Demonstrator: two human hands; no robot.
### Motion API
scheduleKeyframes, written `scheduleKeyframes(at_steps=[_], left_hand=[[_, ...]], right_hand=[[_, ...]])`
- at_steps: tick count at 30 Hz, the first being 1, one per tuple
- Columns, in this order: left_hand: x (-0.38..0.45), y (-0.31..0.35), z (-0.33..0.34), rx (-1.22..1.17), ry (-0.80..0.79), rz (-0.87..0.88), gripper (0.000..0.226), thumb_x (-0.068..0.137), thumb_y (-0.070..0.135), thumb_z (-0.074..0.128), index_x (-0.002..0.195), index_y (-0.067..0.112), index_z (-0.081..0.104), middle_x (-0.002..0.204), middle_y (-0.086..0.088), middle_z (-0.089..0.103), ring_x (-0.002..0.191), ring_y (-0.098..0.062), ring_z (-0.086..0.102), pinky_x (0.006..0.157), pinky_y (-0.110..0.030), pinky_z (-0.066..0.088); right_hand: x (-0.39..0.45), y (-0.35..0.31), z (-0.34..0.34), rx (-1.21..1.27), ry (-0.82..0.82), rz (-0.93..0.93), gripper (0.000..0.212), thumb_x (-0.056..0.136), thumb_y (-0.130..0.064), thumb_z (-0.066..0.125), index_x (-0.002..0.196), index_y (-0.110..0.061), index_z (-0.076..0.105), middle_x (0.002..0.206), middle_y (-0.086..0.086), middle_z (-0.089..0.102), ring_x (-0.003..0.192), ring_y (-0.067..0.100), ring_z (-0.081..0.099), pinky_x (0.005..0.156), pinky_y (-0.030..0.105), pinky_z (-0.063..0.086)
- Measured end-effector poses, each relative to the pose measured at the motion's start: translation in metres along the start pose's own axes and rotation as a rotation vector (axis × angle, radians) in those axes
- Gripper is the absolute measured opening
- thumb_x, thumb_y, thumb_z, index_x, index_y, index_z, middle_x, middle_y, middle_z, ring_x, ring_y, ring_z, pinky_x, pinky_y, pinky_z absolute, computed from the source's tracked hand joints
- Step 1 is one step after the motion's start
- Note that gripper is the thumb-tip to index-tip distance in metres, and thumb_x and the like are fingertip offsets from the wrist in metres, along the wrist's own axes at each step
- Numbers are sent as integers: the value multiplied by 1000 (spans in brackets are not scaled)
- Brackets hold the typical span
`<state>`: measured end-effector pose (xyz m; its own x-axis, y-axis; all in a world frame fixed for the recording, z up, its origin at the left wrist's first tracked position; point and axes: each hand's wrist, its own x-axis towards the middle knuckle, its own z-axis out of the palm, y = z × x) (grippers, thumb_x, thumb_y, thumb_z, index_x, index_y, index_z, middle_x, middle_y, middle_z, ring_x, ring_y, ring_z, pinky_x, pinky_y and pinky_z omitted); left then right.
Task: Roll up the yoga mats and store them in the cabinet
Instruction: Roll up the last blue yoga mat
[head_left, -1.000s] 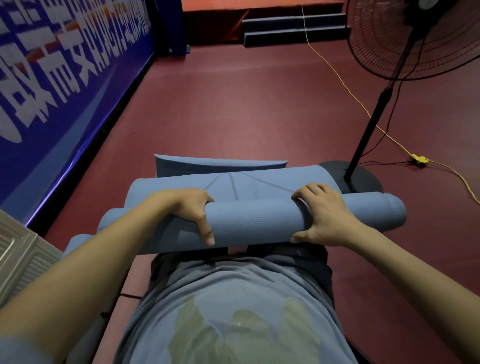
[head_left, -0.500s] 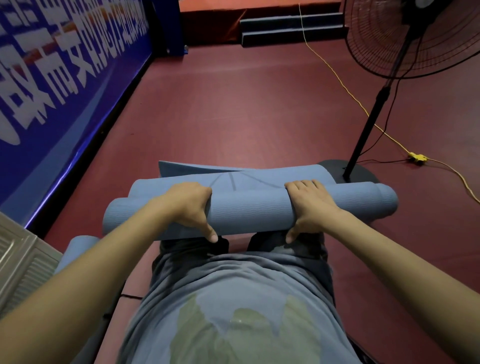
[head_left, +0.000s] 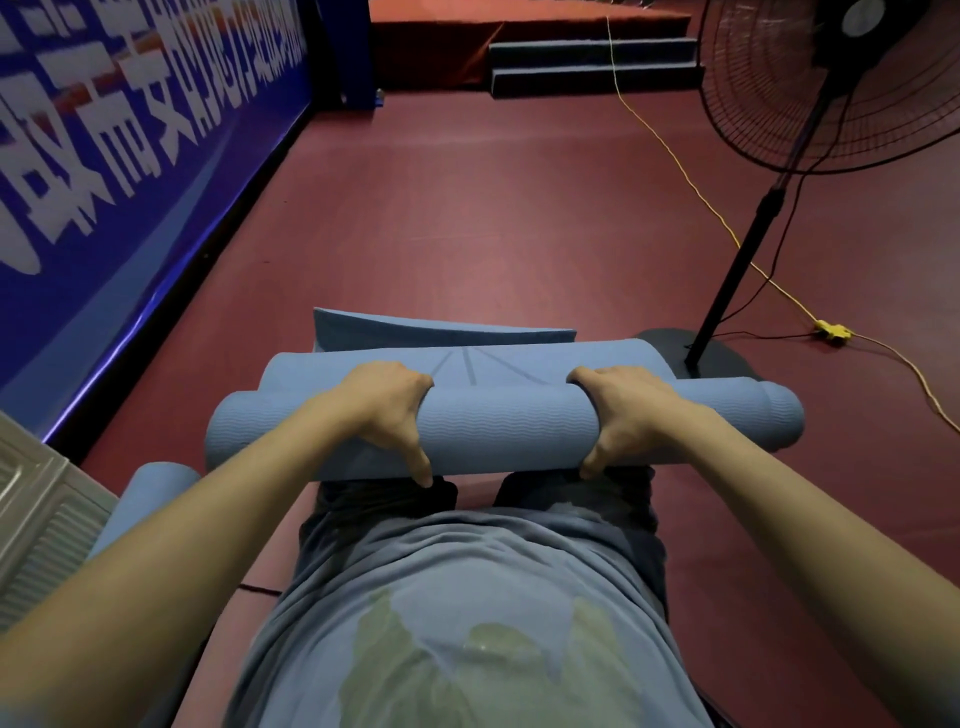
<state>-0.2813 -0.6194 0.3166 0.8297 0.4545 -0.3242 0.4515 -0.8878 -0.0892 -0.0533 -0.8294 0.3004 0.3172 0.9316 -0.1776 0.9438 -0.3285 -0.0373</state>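
Observation:
A blue yoga mat (head_left: 504, 431) lies across the red floor in front of my knees, mostly wound into a thick roll. My left hand (head_left: 387, 410) grips the roll left of its middle, fingers over the top and thumb underneath. My right hand (head_left: 623, 410) grips it right of the middle in the same way. A short flat stretch of the mat (head_left: 467, 358) with printed lines and its curled far end (head_left: 441, 332) lie beyond the roll. A second rolled blue mat (head_left: 150, 488) shows at my lower left, partly hidden by my left arm.
A standing fan (head_left: 769, 208) with a round black base (head_left: 722, 358) is close to the roll's right end. A yellow cable (head_left: 701, 192) crosses the floor to a plug (head_left: 831, 329). A blue banner wall (head_left: 130, 156) runs along the left; a pale ribbed panel (head_left: 36, 519) sits at lower left. Steps (head_left: 592, 57) at the back.
The roll has turned forward and grown thicker, taking up more of the flat mat. Both hands moved with it, fingers now wrapped further over the top.

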Motion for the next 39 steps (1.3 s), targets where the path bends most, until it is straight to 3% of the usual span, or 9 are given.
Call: scheduleKeyframes(at_steps=[6, 12, 16, 22, 27, 31, 33, 36, 39], left_hand=[[-1, 8, -16, -137, -143, 26, 81, 26, 76, 88, 87, 29, 64, 87, 13, 67, 82, -14, 64, 75, -33, 56], [-7, 12, -3, -319, -228, 38, 75, 31, 64, 96, 92, 27, 71, 90, 15, 71, 84, -10, 67, 78, -32, 59], [-4, 7, 2, -402, -187, 74, 77, 37, 58, 99, 104, 29, 72, 98, 18, 72, 90, -7, 68, 85, -33, 58], [11, -12, -2, -443, -92, 106, 117, 35, 62, 96, 142, 37, 55, 135, 16, 53, 122, -10, 52, 104, -30, 43], [9, -30, 2, -605, 146, 119, 88, 40, 58, 99, 116, 39, 60, 118, 22, 56, 109, -1, 55, 88, -27, 46], [11, -39, 0, -583, 214, 134, 74, 40, 82, 84, 98, 39, 67, 103, 24, 67, 97, 0, 61, 90, -38, 54], [10, -37, -5, -500, 194, 114, 80, 44, 92, 74, 105, 41, 71, 109, 24, 70, 103, -2, 64, 95, -39, 53], [7, -31, -14, -250, 159, 81, 76, 72, 78, 73, 134, 35, 67, 131, 15, 68, 121, -14, 62, 99, -38, 50], [4, -21, -16, -118, 73, 79, 82, 58, 85, 74, 122, 34, 65, 118, 10, 70, 108, -22, 62, 92, -42, 53]], right_hand=[[-3, 8, -14, 115, -228, 34, 99, 35, -67, 89, 121, -39, 50, 111, -12, 61, 102, 17, 58, 86, 39, 54], [-14, 15, -9, 193, -334, 2, 91, 38, -63, 92, 117, -40, 55, 111, -19, 60, 105, 11, 58, 91, 33, 52], [-13, 19, -1, 262, -230, -2, 94, 38, -66, 92, 118, -42, 51, 116, -21, 57, 109, 11, 58, 95, 35, 50], [-13, 26, 9, 403, 128, -94, 87, 36, -63, 95, 106, -35, 51, 114, -15, 49, 108, 10, 49, 90, 36, 48], [-4, 30, 4, 392, 99, 11, 90, 46, -77, 77, 125, -37, 61, 122, -13, 62, 118, 17, 54, 100, 44, 47], [0, 25, 0, 260, 17, 53, 90, 71, -72, 57, 151, -35, 43, 148, -8, 52, 139, 23, 40, 114, 55, 31], [0, 18, 3, 237, 52, 51, 77, 83, -59, 57, 154, -34, 37, 152, -6, 47, 142, 24, 36, 116, 59, 25], [1, 12, 12, 255, 151, 63, 49, 94, -38, 58, 139, -27, 43, 138, -1, 56, 130, 28, 46, 113, 54, 25], [4, 11, 1, 194, 113, 75, 49, 95, -51, 55, 137, -25, 49, 130, 1, 60, 127, 27, 48, 110, 55, 28]])
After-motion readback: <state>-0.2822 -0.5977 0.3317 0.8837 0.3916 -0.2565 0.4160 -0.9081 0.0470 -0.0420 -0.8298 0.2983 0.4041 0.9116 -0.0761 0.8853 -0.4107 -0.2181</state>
